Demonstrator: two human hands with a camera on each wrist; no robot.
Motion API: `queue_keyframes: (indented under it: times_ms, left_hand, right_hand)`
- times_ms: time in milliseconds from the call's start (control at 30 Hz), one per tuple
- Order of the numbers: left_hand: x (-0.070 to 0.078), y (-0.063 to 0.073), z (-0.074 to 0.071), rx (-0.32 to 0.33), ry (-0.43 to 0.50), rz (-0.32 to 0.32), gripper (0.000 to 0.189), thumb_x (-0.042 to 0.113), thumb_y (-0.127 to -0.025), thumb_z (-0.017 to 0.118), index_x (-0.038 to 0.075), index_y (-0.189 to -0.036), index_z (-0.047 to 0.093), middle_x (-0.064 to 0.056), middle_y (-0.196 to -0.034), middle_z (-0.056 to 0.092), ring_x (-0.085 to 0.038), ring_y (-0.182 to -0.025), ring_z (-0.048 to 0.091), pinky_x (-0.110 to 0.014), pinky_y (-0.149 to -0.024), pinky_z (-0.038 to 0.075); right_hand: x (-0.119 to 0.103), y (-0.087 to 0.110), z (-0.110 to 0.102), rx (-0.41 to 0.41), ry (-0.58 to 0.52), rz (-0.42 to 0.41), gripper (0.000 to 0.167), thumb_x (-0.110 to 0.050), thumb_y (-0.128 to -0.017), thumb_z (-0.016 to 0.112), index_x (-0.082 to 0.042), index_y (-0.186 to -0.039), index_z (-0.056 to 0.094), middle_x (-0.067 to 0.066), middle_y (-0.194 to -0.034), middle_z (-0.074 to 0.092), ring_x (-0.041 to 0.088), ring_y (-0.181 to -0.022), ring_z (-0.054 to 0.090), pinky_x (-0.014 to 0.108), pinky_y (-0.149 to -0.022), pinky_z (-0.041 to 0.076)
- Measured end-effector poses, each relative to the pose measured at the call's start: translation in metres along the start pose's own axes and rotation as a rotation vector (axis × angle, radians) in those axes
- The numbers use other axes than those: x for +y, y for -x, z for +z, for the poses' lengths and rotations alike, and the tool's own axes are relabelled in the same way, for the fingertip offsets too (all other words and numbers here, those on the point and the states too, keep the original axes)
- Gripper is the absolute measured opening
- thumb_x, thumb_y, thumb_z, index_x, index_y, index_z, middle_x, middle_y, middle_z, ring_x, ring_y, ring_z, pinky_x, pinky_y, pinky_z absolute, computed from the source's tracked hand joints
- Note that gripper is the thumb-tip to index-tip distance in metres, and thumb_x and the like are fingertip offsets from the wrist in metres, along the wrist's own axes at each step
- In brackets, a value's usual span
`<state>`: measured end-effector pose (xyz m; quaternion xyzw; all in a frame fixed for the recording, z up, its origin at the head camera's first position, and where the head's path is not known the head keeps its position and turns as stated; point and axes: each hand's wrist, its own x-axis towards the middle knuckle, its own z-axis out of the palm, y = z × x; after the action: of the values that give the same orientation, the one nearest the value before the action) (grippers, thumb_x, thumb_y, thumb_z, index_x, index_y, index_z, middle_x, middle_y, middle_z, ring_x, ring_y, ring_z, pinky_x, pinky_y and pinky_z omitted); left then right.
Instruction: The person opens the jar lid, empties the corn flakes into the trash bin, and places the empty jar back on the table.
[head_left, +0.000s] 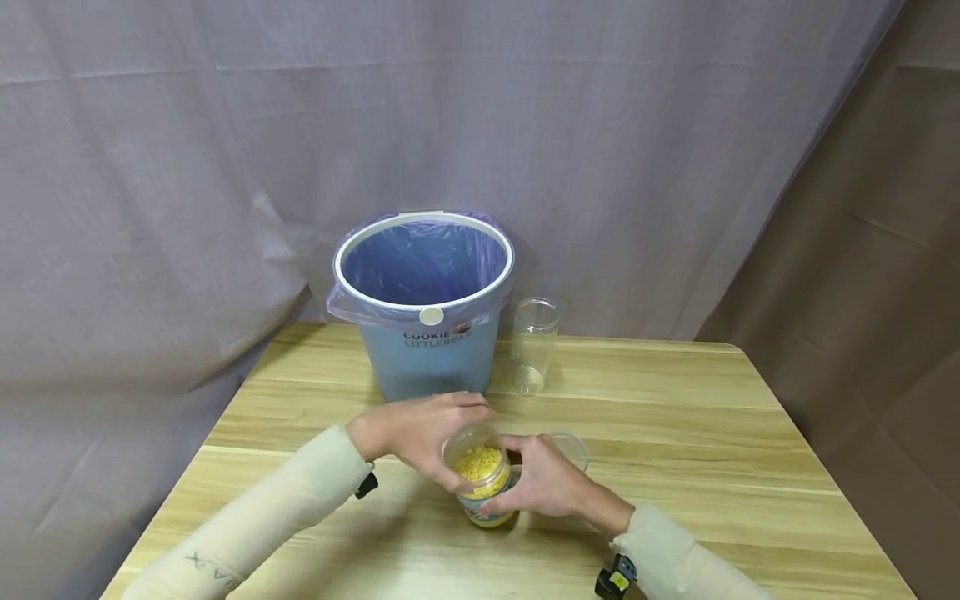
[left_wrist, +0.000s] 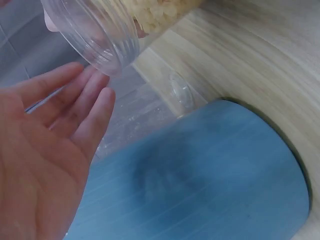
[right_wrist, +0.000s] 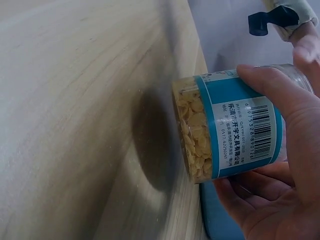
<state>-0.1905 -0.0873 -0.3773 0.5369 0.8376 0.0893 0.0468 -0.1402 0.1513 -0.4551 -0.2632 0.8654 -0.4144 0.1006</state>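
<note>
My right hand [head_left: 543, 479] grips a clear plastic jar [right_wrist: 240, 122] around its side. The jar has a blue and white label with a barcode, and small yellow flakes [head_left: 482, 462] lie inside it. Its mouth is uncovered and faces up in the head view. In the right wrist view the base stands off the wooden table, with a shadow beside it. My left hand [head_left: 431, 433] is at the jar's left, its fingers [left_wrist: 95, 117] extended near the rim in the left wrist view. A clear round lid [head_left: 572, 450] lies on the table, partly behind my right hand.
A blue bin [head_left: 438, 362] with a white rim and a purple liner bag stands behind my hands at the back of the wooden table [head_left: 675, 433]. To its right is a tall clear container [head_left: 534, 346]. A grey curtain [head_left: 600, 167] hangs behind.
</note>
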Motion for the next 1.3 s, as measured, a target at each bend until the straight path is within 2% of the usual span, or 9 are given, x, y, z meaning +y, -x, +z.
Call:
queue_keyframes:
  times_ms: [67, 200, 333, 567, 700, 800, 900, 1067, 1300]
  left_hand:
    - [-0.002, 0.0, 0.0, -0.029, 0.069, 0.056, 0.098, 0.052, -0.075, 0.086, 0.008, -0.155, 0.05, -0.008, -0.15, 0.058, -0.023, -0.139, 0.056, -0.038, -0.121, 0.047]
    - [-0.005, -0.001, 0.002, -0.023, 0.115, 0.138, 0.091, 0.037, -0.072, 0.091, 0.009, -0.15, 0.054, -0.005, -0.144, 0.061, -0.019, -0.133, 0.058, -0.032, -0.121, 0.045]
    - [-0.005, -0.003, 0.004, 0.001, 0.092, 0.144, 0.083, 0.036, -0.072, 0.091, 0.011, -0.144, 0.06, -0.003, -0.138, 0.065, -0.017, -0.128, 0.06, -0.03, -0.119, 0.046]
    - [-0.001, -0.005, 0.002, 0.058, -0.06, 0.036, 0.071, 0.063, -0.071, 0.087, 0.019, -0.126, 0.075, 0.003, -0.112, 0.076, -0.008, -0.096, 0.069, -0.023, -0.087, 0.06]
    - [0.002, -0.006, -0.001, 0.104, -0.026, -0.041, 0.06, 0.066, -0.07, 0.085, 0.014, -0.098, 0.077, 0.005, -0.084, 0.072, 0.001, -0.067, 0.055, -0.013, -0.06, 0.048]
    - [0.004, -0.004, -0.005, 0.154, -0.005, -0.081, 0.059, 0.067, -0.069, 0.086, 0.013, -0.087, 0.071, 0.008, -0.074, 0.062, 0.002, -0.061, 0.045, -0.012, -0.054, 0.039]
    - [0.002, -0.001, -0.01, 0.191, 0.008, -0.082, 0.06, 0.066, -0.069, 0.087, 0.012, -0.091, 0.072, 0.008, -0.079, 0.065, -0.001, -0.065, 0.055, -0.014, -0.058, 0.045]
    - [-0.005, 0.007, -0.018, 0.206, -0.023, -0.078, 0.069, 0.062, -0.07, 0.088, 0.009, -0.114, 0.076, -0.001, -0.106, 0.078, -0.018, -0.097, 0.074, -0.029, -0.085, 0.063]
    - [-0.015, 0.024, -0.014, 0.159, -0.072, -0.145, 0.082, 0.057, -0.071, 0.09, 0.0, -0.127, 0.072, -0.011, -0.123, 0.077, -0.035, -0.119, 0.07, -0.047, -0.104, 0.059]
  right_hand:
    - [0.0, 0.0, -0.001, -0.001, -0.001, 0.007, 0.063, -0.047, -0.072, 0.095, -0.021, -0.124, 0.072, -0.014, -0.111, 0.078, 0.005, -0.104, 0.073, 0.022, -0.094, 0.06]
    - [0.0, 0.0, -0.002, 0.0, -0.002, 0.008, 0.064, -0.048, -0.072, 0.095, -0.02, -0.125, 0.072, -0.013, -0.11, 0.078, 0.005, -0.103, 0.073, 0.023, -0.094, 0.06]
    - [0.0, 0.0, -0.002, 0.0, 0.001, 0.0, 0.064, -0.048, -0.072, 0.095, -0.02, -0.124, 0.072, -0.014, -0.11, 0.078, 0.005, -0.103, 0.073, 0.023, -0.094, 0.06]
    - [0.002, 0.0, -0.002, 0.006, -0.008, 0.009, 0.066, -0.049, -0.071, 0.095, -0.02, -0.126, 0.072, -0.013, -0.113, 0.079, 0.007, -0.107, 0.074, 0.023, -0.095, 0.06]
    - [0.0, 0.0, -0.003, 0.014, -0.021, 0.018, 0.07, -0.049, -0.072, 0.095, -0.019, -0.13, 0.071, -0.011, -0.113, 0.079, 0.009, -0.107, 0.075, 0.022, -0.094, 0.06]
    - [-0.001, 0.0, -0.005, 0.021, -0.025, 0.02, 0.071, -0.048, -0.071, 0.095, -0.018, -0.131, 0.071, -0.011, -0.114, 0.079, 0.009, -0.107, 0.075, 0.022, -0.094, 0.06]
    - [0.001, 0.001, -0.007, 0.025, -0.018, 0.016, 0.075, -0.048, -0.071, 0.096, -0.017, -0.134, 0.07, -0.01, -0.116, 0.078, 0.009, -0.108, 0.075, 0.023, -0.095, 0.06]
    - [0.006, 0.004, -0.01, 0.022, -0.026, 0.026, 0.084, -0.047, -0.072, 0.096, -0.011, -0.142, 0.065, -0.005, -0.125, 0.077, 0.013, -0.114, 0.074, 0.027, -0.1, 0.06]
    - [0.007, 0.012, -0.022, 0.066, -0.002, 0.069, 0.092, -0.047, -0.069, 0.098, -0.003, -0.142, 0.064, 0.005, -0.128, 0.076, 0.022, -0.117, 0.074, 0.038, -0.102, 0.061]
